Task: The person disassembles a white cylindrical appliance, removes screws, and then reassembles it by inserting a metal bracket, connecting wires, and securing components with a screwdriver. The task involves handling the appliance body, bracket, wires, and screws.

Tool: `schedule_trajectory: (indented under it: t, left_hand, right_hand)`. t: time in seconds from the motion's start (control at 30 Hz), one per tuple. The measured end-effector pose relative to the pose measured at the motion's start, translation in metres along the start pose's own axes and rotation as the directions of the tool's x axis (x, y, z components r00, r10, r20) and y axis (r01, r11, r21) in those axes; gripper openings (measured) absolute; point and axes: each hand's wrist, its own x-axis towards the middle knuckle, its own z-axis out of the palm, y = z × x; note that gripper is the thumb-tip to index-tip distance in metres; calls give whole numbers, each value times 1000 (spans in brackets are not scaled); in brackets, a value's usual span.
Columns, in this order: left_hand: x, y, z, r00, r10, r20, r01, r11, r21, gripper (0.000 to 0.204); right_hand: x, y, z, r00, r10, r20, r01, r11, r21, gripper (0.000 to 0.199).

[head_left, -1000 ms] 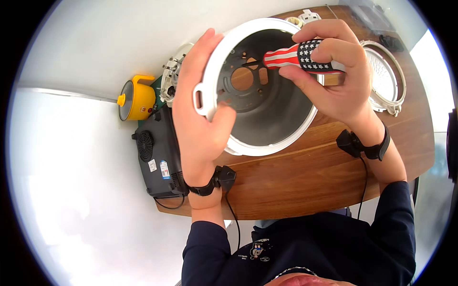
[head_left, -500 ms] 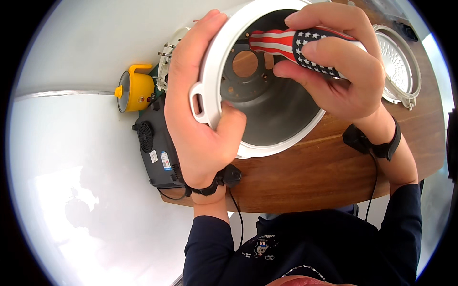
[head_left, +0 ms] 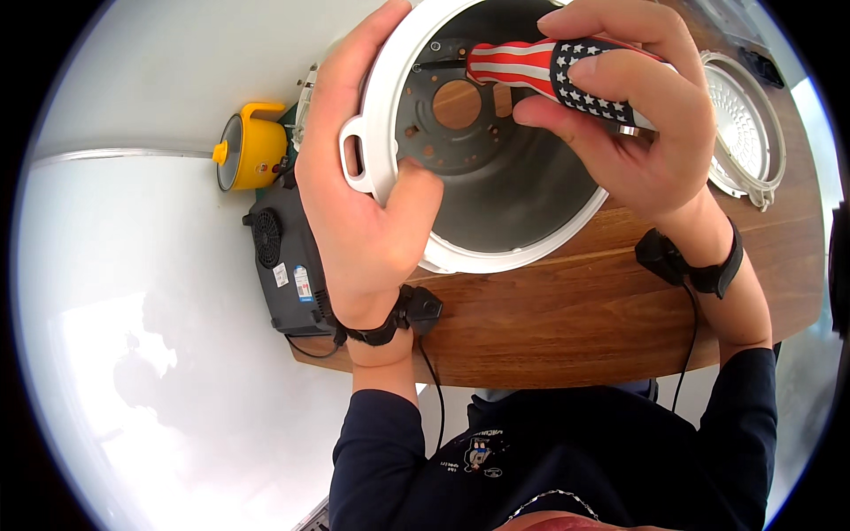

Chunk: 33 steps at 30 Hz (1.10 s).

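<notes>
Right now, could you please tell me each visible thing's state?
Round white-rimmed grey housing: open, held.
Red, white and black screwdriver: held, shaft inside the housing.
Left hand: gripping the housing.
Right hand: closed around the screwdriver.
Yellow plastic pot: lid on.
Round white dimpled plate: lying on the brown wooden table.
Black vented plastic appliance: power state unclear.

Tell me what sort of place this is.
Probably an appliance workbench: a red-and-white striped screwdriver reaches into a round, white-rimmed grey metal shell over a brown wooden table.
</notes>
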Motion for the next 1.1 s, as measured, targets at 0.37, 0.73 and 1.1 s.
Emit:
schedule_trajectory:
  t: [0.37,0.73,1.1]
  left_hand:
    - [3,20,5,997,-41,62,34,993,112,77]
    - [3,19,4,996,-48,78,36,988,150,75]
    - [8,47,23,994,-109,26,93,936,339,76]
  right_hand:
    - [14,-17,-4,995,102,6,-102,995,7,39]
    - [0,1,8,999,4,-50,-4,1000,2,42]
    - [63,-35,-35,881,72,468,26,979,-200,46]
